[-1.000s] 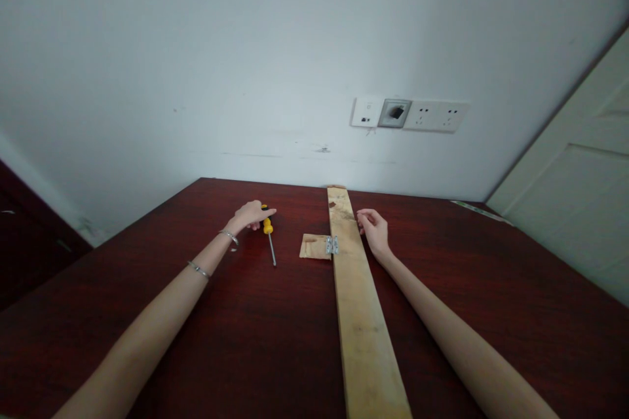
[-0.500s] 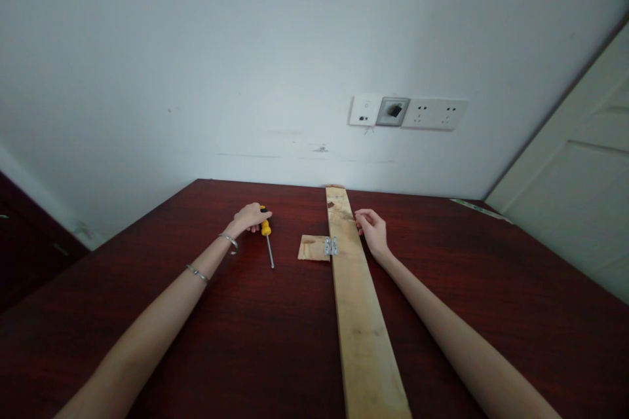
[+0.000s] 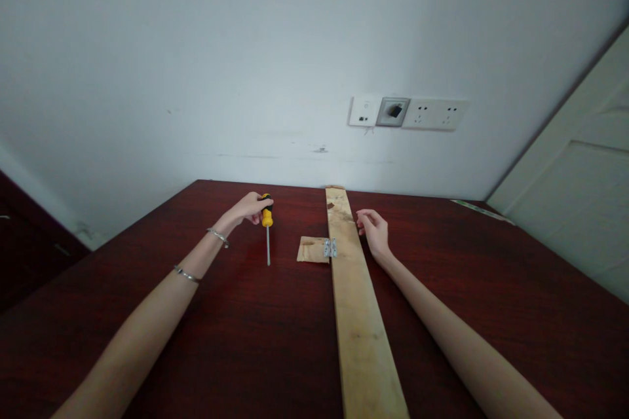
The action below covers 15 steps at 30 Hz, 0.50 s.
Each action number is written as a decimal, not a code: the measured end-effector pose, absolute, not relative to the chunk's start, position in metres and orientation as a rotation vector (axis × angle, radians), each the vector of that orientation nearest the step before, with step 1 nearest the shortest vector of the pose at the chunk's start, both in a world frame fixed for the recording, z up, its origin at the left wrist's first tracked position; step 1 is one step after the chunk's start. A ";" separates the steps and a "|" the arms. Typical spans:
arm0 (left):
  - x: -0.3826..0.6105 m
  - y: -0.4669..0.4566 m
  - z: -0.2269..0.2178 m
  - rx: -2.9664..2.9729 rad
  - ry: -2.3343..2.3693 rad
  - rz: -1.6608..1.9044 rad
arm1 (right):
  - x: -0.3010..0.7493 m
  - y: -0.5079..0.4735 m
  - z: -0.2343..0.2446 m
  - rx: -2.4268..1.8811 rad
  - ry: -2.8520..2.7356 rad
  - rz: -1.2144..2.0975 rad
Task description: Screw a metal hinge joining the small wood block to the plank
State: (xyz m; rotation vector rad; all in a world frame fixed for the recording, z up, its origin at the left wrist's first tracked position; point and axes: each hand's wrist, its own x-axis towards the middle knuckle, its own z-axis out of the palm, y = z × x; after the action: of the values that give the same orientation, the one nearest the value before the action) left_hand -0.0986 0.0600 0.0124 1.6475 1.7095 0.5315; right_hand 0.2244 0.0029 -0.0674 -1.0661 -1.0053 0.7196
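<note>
Here, the plank point(image 3: 362, 314) separates left hand point(image 3: 247, 207), gripping screwdriver point(image 3: 267, 218), from right hand point(image 3: 376, 234), contents unclear.

Indoor room, wall sockets point(image 3: 436, 114), panelled door point(image 3: 584, 190)

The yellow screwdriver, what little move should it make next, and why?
I'd maybe carry the screwdriver right, toward the silver hinge. The left hand grips it, but it points down well left of the hinge, which spans the small wood piece and the long board.
</note>
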 end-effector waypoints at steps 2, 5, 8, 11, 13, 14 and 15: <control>-0.090 0.052 0.027 1.664 1.618 0.624 | 0.220 0.000 -0.054 -1.048 -1.013 0.719; -0.071 0.037 0.050 1.685 1.488 0.765 | 0.209 -0.008 -0.025 -1.012 -1.077 0.752; -0.047 0.021 0.068 1.702 1.326 0.833 | 0.195 -0.023 0.006 -0.986 -1.187 0.814; -0.023 0.009 0.079 1.756 1.170 0.886 | 0.186 -0.038 0.028 -0.972 -1.302 0.892; -0.010 0.003 0.082 1.809 1.070 0.919 | 0.184 -0.045 0.036 -0.958 -1.345 0.942; -0.004 0.000 0.083 1.842 1.025 0.932 | 0.184 -0.047 0.038 -0.958 -1.359 0.966; 0.001 -0.002 0.084 1.877 0.991 0.944 | 0.184 -0.048 0.040 -0.962 -1.370 0.983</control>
State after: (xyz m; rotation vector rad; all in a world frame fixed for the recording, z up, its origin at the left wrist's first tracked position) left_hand 0.0007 -0.0021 0.0836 1.8770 0.9907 0.9442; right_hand 0.1841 -0.0485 0.0397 -0.9622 -1.3705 0.9832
